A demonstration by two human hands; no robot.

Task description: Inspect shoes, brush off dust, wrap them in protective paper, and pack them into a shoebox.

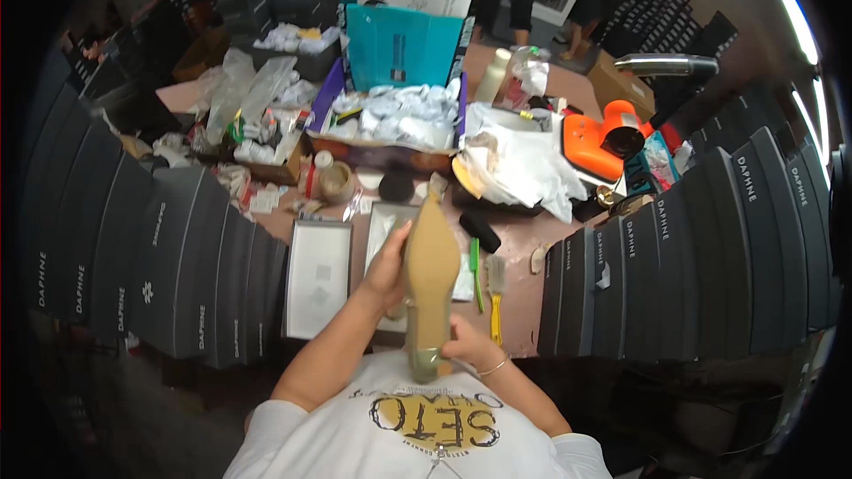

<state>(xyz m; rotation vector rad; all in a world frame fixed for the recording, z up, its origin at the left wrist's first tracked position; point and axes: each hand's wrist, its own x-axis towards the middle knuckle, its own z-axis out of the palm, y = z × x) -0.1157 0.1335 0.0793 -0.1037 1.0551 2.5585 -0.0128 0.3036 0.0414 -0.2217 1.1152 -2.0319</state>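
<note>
Currently tan pointed high-heel shoe [431, 275] held sole-up above tabletop's near edge; left hand [388, 268] fingers wrapped on side, right hand [470, 348] pinching heel end. Risk: loose pinch, shoe drops onto green brush [477, 273], yellow brush [496, 297].

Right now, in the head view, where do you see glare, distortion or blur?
Head view: a bright light strip glares along the upper right rim; the stacked dark boxes bend with the fisheye; the tan shoe held by the left hand and right hand looks fairly sharp.

box stacks [177, 266] flanking, cluttered table [519, 288] ahead
</note>
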